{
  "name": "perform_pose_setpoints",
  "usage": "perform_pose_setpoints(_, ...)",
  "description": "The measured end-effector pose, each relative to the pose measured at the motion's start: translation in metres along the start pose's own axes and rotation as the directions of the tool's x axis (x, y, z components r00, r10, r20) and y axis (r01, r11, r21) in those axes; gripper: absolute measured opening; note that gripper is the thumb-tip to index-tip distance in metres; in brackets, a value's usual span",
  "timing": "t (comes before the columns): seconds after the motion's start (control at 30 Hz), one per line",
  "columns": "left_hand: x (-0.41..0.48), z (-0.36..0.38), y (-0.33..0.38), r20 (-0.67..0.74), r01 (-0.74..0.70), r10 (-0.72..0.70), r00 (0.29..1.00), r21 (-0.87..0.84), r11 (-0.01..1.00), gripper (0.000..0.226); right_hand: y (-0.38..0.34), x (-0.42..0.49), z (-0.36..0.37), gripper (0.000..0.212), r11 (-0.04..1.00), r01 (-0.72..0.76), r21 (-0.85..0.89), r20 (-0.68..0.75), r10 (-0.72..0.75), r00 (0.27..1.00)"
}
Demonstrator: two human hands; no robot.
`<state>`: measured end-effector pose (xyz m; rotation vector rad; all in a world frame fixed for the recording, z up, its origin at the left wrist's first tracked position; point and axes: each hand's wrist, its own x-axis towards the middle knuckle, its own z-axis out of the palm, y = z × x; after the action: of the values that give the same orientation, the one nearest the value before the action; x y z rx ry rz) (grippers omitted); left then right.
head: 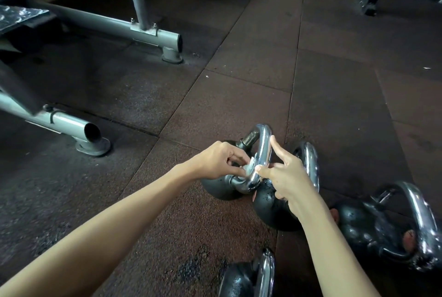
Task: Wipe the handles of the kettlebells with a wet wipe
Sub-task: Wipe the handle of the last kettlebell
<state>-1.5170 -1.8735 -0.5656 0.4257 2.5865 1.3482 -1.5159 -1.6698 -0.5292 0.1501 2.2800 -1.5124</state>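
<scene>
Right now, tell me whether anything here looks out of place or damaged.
A small white scrap lies alone on the floor mat, far right. The right kettlebell shows reddish patches, perhaps chipped coating. Otherwise nothing stands out.

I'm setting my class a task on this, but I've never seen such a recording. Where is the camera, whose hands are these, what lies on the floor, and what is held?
There is no machine here. This is one picture from a wide-angle camera worn on a person's head, looking down at their own bare arms. Four black round kettlebells with shiny chrome handles sit on the dark rubber floor tiles. A grey metal gym frame stands to the left. The left hand pinches a small white wet wipe against the chrome handle of the farthest kettlebell. The right hand steadies that handle between thumb and forefinger.
</scene>
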Motion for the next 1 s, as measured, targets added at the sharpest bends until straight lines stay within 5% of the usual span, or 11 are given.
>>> perform_pose_setpoints(0.57,-0.005,-0.011,-0.014,0.091,-0.044,0.035,0.995,0.1,0.994,0.03,-0.007,-0.012,0.005,0.085,0.998,0.038,-0.057,-0.014,-0.039,0.999)
perform_pose_setpoints(0.77,0.002,-0.016,-0.028,0.165,-0.131,0.087,0.983,0.279,0.951,0.027,-0.005,-0.009,0.008,0.084,0.998,0.038,-0.054,-0.014,-0.039,0.999)
perform_pose_setpoints(0.9,0.005,-0.008,-0.017,0.149,-0.138,0.112,0.983,0.176,0.975,0.026,-0.007,-0.008,0.009,0.084,0.997,0.021,-0.068,-0.023,-0.023,0.999)
perform_pose_setpoints(1.0,0.011,-0.021,-0.012,0.252,-0.133,0.048,0.966,0.33,0.935,0.027,-0.009,-0.008,0.011,0.084,0.997,0.025,-0.075,-0.028,-0.027,0.999)
